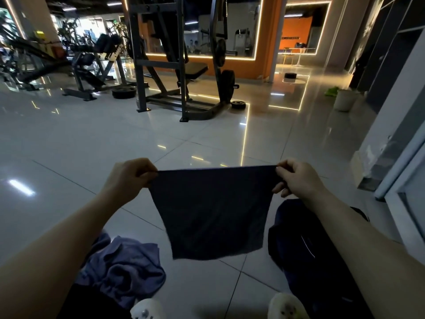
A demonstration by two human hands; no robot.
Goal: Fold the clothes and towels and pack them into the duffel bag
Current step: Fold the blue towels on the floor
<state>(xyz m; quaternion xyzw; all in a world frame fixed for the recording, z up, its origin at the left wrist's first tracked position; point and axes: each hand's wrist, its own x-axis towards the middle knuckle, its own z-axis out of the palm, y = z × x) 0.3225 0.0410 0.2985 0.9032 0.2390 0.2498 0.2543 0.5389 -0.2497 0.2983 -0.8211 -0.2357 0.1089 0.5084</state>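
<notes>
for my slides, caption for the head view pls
Both hands hold a dark cloth stretched above the gym floor.

We count two hands, the left hand point(128, 176) and the right hand point(296, 178). We count one dark cloth point(211, 210) held up, one crumpled bluish garment point(124, 265) on the floor, and one dark duffel bag point(305, 254). We see two pale shoes, one point(147, 309) at the left and one point(285, 307) at the right. Farther off, we count three weight plates on the floor point(123, 92) point(238, 104) point(290, 75), and one pale bucket point(343, 100).
</notes>
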